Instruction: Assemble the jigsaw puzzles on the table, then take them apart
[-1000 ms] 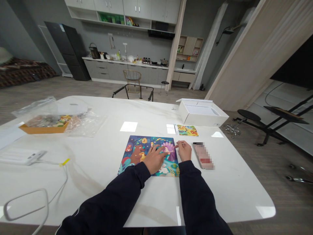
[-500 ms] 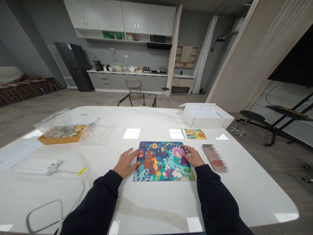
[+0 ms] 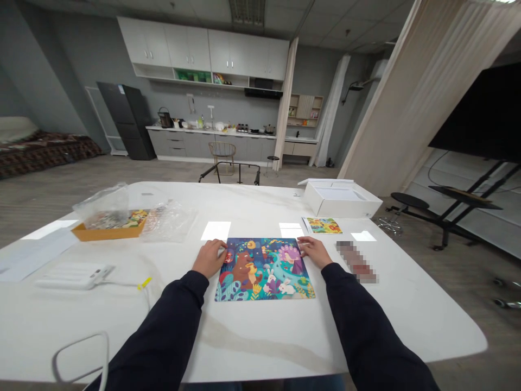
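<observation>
A colourful animal picture board (image 3: 264,270) lies flat on the white table (image 3: 260,336), with a bear, rabbits and a peacock on it. At its upper left edge is my left hand (image 3: 209,258), its fingertips touching the border. My right hand (image 3: 315,251) rests at the upper right edge, fingers spread beside the peacock. Neither hand is closed around anything. Right of the board lies a blurred, pixelated flat object (image 3: 356,262). Behind my right hand is a small picture card (image 3: 323,225).
An orange tray (image 3: 108,233) with pieces and clear plastic wrap (image 3: 166,220) sits at the left. Nearer are a white power bank (image 3: 75,276) and its cable (image 3: 108,353). An open white box (image 3: 340,198) stands at the back right.
The view has tilted up and shifted slightly. My left thumb and my right thumb have drawn back from the picture's surface toward its edges.
</observation>
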Tool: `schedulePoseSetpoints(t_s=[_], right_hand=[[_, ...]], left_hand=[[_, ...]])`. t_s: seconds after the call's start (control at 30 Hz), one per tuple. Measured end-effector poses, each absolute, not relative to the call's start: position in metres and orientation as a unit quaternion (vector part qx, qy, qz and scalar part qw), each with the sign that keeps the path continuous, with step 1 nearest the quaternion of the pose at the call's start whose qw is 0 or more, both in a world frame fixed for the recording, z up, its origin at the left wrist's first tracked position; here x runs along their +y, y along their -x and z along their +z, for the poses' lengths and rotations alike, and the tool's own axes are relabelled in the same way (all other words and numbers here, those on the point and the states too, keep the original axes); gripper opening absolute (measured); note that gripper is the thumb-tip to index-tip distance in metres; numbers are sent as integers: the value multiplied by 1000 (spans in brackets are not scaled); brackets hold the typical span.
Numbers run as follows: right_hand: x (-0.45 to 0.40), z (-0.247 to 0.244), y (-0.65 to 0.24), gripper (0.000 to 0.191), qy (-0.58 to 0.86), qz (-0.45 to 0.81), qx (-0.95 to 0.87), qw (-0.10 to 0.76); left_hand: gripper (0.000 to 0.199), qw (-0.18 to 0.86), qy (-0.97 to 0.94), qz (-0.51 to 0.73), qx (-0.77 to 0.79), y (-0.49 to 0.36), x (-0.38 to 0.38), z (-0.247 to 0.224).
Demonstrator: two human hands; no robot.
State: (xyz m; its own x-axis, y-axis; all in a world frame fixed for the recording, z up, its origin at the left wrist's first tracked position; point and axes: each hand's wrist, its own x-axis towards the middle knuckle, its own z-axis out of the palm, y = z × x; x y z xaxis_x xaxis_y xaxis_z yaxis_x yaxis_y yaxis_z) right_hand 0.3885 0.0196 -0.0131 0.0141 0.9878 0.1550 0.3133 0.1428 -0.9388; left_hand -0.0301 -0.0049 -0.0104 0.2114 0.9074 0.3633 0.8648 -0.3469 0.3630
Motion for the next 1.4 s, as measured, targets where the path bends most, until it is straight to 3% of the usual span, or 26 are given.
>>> schedulePoseSetpoints(t_s=[0.13, 0.3, 0.47, 0.63, 0.77, 0.97, 1.17, 1.4], right_hand=[[26, -24, -386, 39, 547, 242, -632, 492], [35, -33, -389, 33, 518, 102, -732, 430], [39, -43, -394, 38, 493, 86, -782, 371], [37, -46, -390, 47, 512, 79, -784, 342], [36, -44, -387, 46, 514, 74, -786, 335], [36, -43, -387, 44, 517, 75, -782, 340], [37, -47, -389, 44, 514, 75, -778, 353], [41, -53, -391, 40, 503, 69, -781, 362]], left_hand=[[25, 18, -753, 285, 593, 23, 19, -17], [37, 39, -768, 249, 588, 20, 35, -23], [29, 82, -758, 250, 597, 18, 39, -17], [35, 159, -705, 311, 617, 12, 42, -10], [32, 210, -693, 350, 595, 8, 39, -9], [30, 150, -695, 367, 599, 2, 39, -16], [23, 256, -637, 465, 558, 12, 42, -25], [18, 147, -761, 376, 507, 20, 30, -20]])
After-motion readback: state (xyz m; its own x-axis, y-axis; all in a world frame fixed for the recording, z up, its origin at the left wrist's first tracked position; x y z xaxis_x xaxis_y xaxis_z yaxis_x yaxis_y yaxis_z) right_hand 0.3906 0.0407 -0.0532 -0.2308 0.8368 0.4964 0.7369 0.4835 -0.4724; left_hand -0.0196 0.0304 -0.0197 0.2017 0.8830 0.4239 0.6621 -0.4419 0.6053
